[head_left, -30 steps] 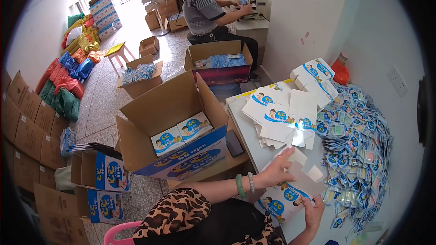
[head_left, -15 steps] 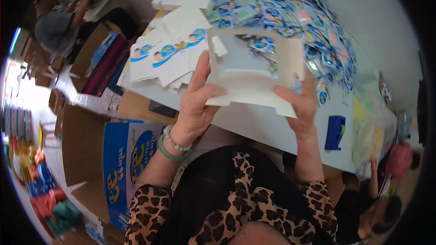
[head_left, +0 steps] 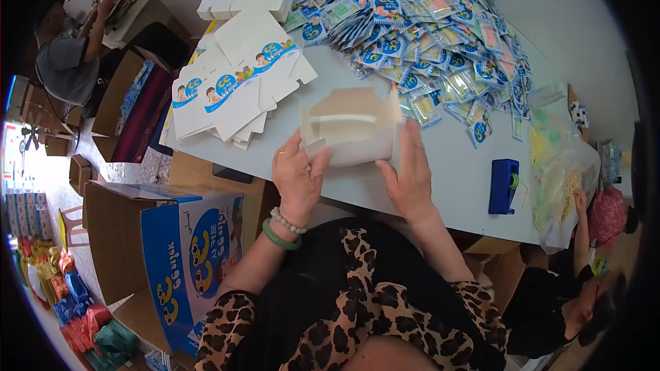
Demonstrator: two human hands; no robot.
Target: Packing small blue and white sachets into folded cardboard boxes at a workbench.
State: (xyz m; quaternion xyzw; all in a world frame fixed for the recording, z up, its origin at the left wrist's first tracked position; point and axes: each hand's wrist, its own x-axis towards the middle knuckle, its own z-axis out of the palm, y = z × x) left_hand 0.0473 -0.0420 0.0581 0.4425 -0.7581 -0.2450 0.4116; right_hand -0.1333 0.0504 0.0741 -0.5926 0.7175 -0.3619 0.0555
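A small white cardboard box point(head_left: 357, 154) is held between my two hands over the near part of the table, its open side facing up and away. My left hand point(head_left: 297, 177) grips its left end, with the thumb on the near wall. Along the right end, my right hand point(head_left: 411, 178) presses with fingers stretched and thumb at the near lower corner. Beyond the box to the left lies a loose pile of flat printed cartons point(head_left: 227, 99). Small blue-and-clear packets point(head_left: 419, 34) form a large heap at the far right.
A blue tape dispenser point(head_left: 504, 187) stands on the table point(head_left: 454, 196) at right, beside a clear plastic bag point(head_left: 560, 178). A large blue carton point(head_left: 196, 261) gapes at lower left. One person point(head_left: 69, 62) works far left; another point(head_left: 560, 309) sits at lower right, a hand on the bag.
The box has come lower and nearer to me, and its end panels now stand folded up. My right hand has moved left and straightened its fingers along the side.
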